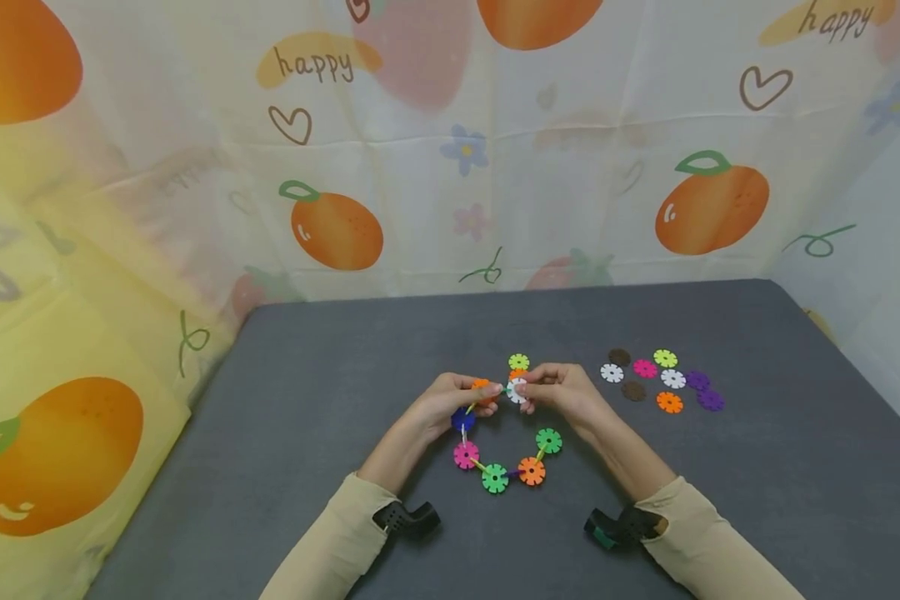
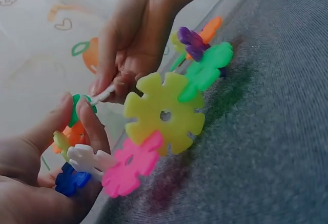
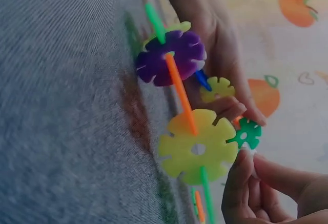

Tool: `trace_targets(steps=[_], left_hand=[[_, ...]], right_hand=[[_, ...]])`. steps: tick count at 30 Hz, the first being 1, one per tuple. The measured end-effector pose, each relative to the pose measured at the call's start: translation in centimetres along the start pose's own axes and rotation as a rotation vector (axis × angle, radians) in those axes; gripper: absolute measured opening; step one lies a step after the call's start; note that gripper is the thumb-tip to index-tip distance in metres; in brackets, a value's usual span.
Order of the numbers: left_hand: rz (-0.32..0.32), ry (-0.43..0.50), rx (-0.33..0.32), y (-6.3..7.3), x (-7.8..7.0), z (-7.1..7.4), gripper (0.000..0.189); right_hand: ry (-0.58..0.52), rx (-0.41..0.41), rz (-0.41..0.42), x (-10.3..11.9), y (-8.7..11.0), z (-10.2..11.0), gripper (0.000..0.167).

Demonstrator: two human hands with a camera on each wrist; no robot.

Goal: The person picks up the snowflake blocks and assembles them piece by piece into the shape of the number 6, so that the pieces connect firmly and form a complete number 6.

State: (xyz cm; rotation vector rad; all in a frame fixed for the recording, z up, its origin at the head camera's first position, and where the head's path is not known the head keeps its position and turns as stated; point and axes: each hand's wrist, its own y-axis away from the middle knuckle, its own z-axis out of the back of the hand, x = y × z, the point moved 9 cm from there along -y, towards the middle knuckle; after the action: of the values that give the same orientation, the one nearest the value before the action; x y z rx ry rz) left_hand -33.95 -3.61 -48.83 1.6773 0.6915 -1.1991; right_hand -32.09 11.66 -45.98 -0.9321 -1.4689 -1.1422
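Pinch grips both sides: L hand (image 1: 448, 400) has a green disc (image 3: 250, 133) btwn thumb & finger, R hand (image 1: 566, 396) a white disc (image 1: 516, 392), edges meeting; how deep the slots engage, can't tell. Rim holds prob. leave the facing slots free & let them line up crosswise. Chain (image 1: 494, 478) curves away from L hand, approx. midway btwn L & R edges of table (image 1: 345, 342), well in from far edge; its lower part looks to rest there, likely sparing the fingers some weight. Loose discs (image 1: 645, 368) lie toward the far R corner, prob. for easy R-hand reach. Pieces: thin, stiff-looking plastic, petal-like rims w/ narrow slots, small centre hole, flat-on & edge-on by turns in chain. Table surface: dark grey, matte, finely ribbed, fabric-like.
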Motion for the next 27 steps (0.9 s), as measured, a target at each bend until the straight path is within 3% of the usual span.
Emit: trace_targets(steps=[4,10,14,18,23,27], left_hand=[[-0.024,-0.008,0.019,0.0,-0.1,-0.4,0.031],[-0.040,-0.049,0.052,-0.1,0.0,-0.8,0.030],[-0.057,-0.052,0.066,-0.1,-0.1,-1.0,0.032],[-0.076,-0.050,0.047,-0.1,-0.4,-0.9,0.033],[-0.089,0.006,-0.013,0.1,-1.2,-0.4,0.035],[-0.119,-0.035,-0.030,0.4,-1.9,-0.3,0.036]], right_hand=[[-0.043,0.039,-0.011,-0.2,0.0,0.1,0.002],[0.107,0.038,0.115,1.2,0.1,0.5,0.020],[0.111,0.057,0.104,1.3,0.2,0.6,0.022],[0.102,-0.004,0.123,1.5,0.3,0.5,0.024],[-0.061,-0.133,0.095,1.0,0.5,0.2,0.018],[-0.047,-0.196,0.167,1.5,0.9,0.1,0.018]])
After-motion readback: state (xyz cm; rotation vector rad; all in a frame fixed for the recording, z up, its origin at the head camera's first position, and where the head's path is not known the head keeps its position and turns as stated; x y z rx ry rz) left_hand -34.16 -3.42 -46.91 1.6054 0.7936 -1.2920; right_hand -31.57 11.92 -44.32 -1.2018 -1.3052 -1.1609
